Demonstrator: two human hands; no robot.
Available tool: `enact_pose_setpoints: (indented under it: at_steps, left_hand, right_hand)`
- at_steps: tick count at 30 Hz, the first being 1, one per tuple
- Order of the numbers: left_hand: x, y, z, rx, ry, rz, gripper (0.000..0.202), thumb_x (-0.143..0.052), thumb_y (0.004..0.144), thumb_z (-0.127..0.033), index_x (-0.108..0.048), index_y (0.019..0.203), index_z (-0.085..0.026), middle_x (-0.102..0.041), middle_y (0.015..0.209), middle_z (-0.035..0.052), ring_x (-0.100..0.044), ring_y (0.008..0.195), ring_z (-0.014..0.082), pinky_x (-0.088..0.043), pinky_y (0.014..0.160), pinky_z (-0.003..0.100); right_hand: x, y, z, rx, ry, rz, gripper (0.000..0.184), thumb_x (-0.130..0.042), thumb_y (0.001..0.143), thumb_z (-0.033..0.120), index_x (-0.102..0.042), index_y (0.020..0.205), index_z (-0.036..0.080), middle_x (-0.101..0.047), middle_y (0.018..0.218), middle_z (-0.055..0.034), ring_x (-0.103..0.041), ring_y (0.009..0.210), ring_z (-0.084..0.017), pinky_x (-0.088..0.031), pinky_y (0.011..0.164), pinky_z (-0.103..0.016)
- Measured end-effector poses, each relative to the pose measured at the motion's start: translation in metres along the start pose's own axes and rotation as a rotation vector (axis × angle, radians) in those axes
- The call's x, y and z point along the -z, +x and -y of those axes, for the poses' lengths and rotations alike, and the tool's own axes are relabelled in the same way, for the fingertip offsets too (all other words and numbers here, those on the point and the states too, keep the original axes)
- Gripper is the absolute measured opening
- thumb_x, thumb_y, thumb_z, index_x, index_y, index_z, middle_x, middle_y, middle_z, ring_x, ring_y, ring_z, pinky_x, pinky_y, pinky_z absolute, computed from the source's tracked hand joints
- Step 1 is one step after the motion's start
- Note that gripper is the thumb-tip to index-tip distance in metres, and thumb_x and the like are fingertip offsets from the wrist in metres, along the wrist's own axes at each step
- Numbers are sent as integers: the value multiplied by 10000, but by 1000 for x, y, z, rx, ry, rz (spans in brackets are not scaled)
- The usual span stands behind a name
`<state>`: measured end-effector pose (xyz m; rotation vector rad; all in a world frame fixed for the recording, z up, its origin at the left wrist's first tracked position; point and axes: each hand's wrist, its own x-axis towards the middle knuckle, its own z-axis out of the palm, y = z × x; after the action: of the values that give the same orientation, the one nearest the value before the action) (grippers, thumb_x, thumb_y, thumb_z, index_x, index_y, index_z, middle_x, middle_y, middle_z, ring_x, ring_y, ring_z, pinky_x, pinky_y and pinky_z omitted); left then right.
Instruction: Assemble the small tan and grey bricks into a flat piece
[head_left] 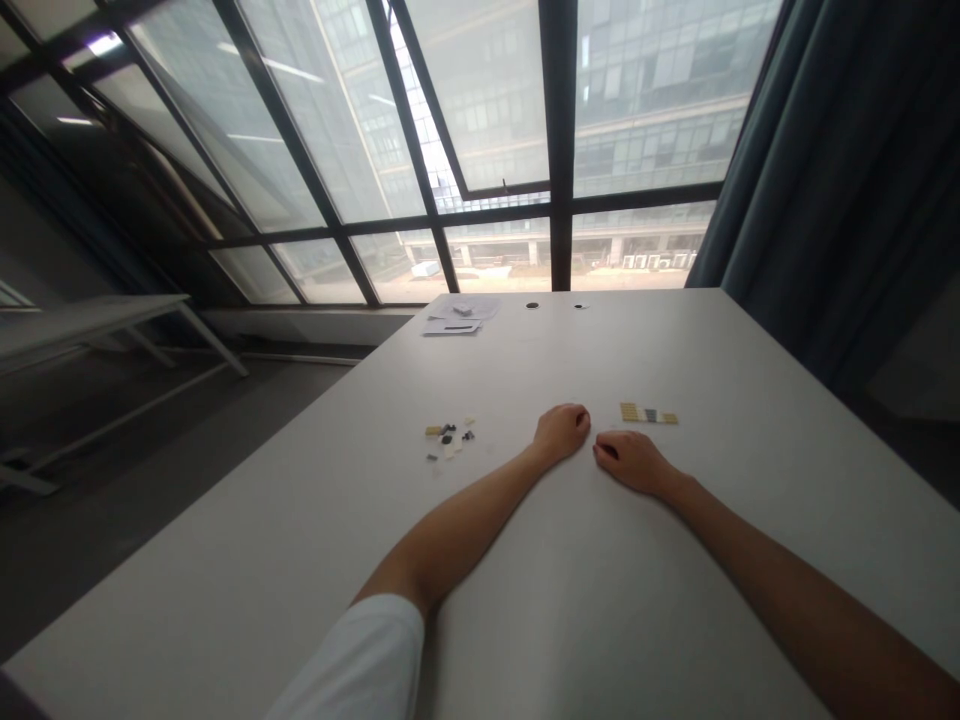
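My left hand (562, 431) rests on the white table (517, 560) with its fingers curled into a loose fist, and nothing shows in it. Close beside it, a small gap apart, my right hand (634, 461) lies on its side, fingers curled in around a dark hollow with no object visible. Just beyond the right hand is a flat row of yellowish and grey small pieces (649, 413). To the left of my left hand lies a scatter of small loose pieces (448, 440), black, grey, yellow and cream; their kind is too small to make out.
Papers (452, 327) with a small white item on them lie at the table's far left corner. Two dark round spots, one a black disc (532, 305), are near the far edge. Windows stand behind, a dark curtain (832, 200) hangs right, and another table (90, 325) stands left.
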<state>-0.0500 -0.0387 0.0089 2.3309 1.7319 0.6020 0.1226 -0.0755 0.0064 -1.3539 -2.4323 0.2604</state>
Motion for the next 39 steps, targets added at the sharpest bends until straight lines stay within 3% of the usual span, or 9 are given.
enact_pose_setpoints:
  at_steps: [39]
  left_hand:
    - [0, 0, 0, -1, 8, 0, 300, -467, 940, -293, -758, 985, -239, -747, 1003, 56, -652, 929, 189, -477, 834, 267]
  right_hand:
    - [-3, 1, -3, 2, -5, 2, 261, -505, 917, 265, -603, 689, 184, -653, 705, -30, -494, 643, -141, -231, 622, -278]
